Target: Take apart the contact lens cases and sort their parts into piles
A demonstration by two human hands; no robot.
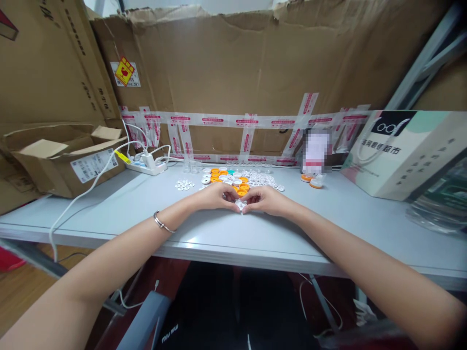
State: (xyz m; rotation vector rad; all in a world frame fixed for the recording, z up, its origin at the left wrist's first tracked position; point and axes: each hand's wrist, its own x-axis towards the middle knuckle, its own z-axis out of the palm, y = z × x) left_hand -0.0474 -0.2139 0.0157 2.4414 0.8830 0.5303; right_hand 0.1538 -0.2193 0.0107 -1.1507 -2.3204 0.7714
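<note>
Between the fingertips of both hands is a small white plastic piece (241,205), low over the front part of the grey table (211,233). My left hand (215,196) pinches it from the left, and my right hand (267,200) from the right. Its exact kind is too small to make out. Just behind the fingers lie orange round caps (242,193) and white round caps (206,180), with a teal one (230,172) among them. A heap of small white parts (260,178) spreads behind my right hand.
A few small white discs (184,184) lie left of the caps. Farther left are a white power strip (146,166) with cables and an open cardboard box (69,160). Orange-rimmed pieces (315,183), a printed carton (386,160) and a clear plastic bottle (443,204) stand right.
</note>
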